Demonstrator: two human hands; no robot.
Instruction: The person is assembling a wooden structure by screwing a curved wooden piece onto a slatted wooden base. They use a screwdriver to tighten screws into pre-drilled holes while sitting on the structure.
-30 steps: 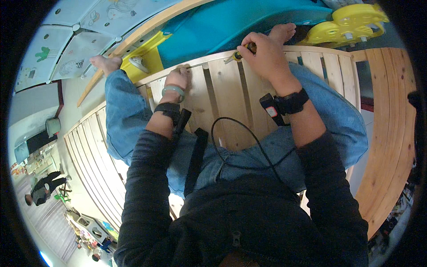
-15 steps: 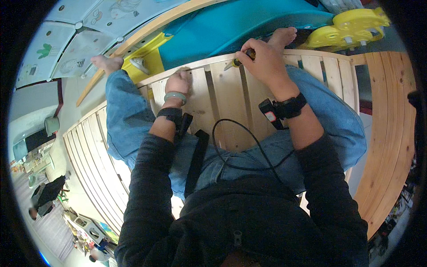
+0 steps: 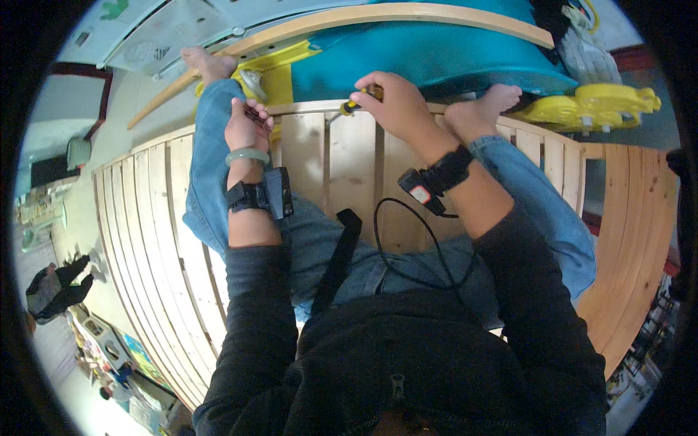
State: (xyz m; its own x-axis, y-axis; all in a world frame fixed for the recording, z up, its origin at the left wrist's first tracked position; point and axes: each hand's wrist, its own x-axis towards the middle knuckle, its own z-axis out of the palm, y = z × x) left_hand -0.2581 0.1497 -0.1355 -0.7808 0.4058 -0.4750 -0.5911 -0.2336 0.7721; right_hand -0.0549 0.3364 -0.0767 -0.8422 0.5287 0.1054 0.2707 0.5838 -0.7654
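My right hand (image 3: 396, 109) is closed around a screwdriver (image 3: 350, 108) with a yellow and black handle. Its thin shaft points down and left, over the far edge of the slatted wooden frame (image 3: 352, 145); whether its tip touches the wood I cannot tell. Off to the left, my left hand (image 3: 249, 129) is turned palm up with curled fingers above my jeans leg. In it lie several small dark pieces (image 3: 254, 112) that look like screws, partly hidden by the fingers.
I sit on the slats with legs spread. A black cable (image 3: 378, 229) loops over my lap. Beyond the frame are a loose wooden strip (image 3: 407, 11), a teal plastic slide (image 3: 414, 58) and a yellow plastic part (image 3: 596, 107). A wide wooden panel (image 3: 640, 218) stands at right.
My left hand has left the frame's far edge, moved left and turned palm up, showing the small dark pieces. The screwdriver in my right hand has shifted left. The view has shifted too.
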